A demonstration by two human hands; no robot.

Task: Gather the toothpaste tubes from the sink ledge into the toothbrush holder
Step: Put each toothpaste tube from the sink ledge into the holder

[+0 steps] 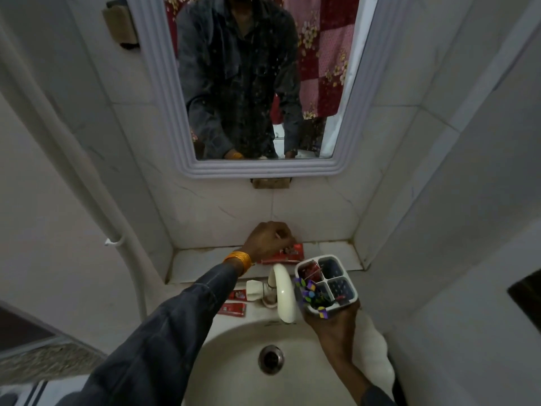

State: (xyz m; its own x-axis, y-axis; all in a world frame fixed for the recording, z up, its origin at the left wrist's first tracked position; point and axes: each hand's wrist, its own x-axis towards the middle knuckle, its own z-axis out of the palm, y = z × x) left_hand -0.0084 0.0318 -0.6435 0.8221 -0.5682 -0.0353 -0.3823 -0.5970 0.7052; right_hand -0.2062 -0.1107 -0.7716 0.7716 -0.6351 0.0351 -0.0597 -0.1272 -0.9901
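Head view: three toothpaste tubes (288,253) (ledge).

A toothpaste tube (288,253) is lying on the ledge (333,250), at eleven o'clock from the toothbrush holder (349,300); two more tubes (234,306) are lying at nine o'clock from the tap (284,294).

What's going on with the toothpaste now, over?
Left hand closing on red tube on ledge. Right hand holds holder. Two tubes left by tap.
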